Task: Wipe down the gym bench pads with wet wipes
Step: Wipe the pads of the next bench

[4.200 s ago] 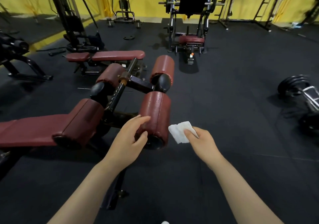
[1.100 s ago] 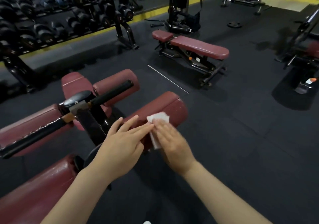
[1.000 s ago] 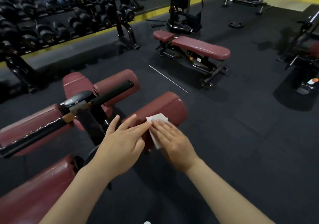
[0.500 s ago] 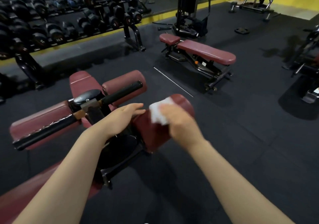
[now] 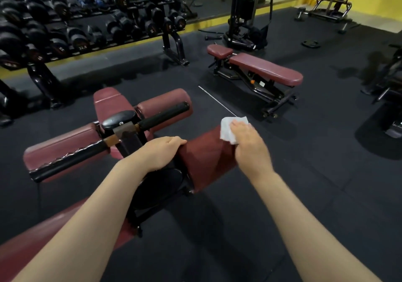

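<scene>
White wipe (image 5: 228, 129) half-hidden under right hand (image 5: 250, 149).

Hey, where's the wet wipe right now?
In the head view, the wet wipe is right of centre, pressed under the right hand onto the far end of the nearest maroon roller pad.

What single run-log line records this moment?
step: wiping roller pad | right hand: presses wet wipe on far end | left hand: steadies near end | status: in progress
</scene>
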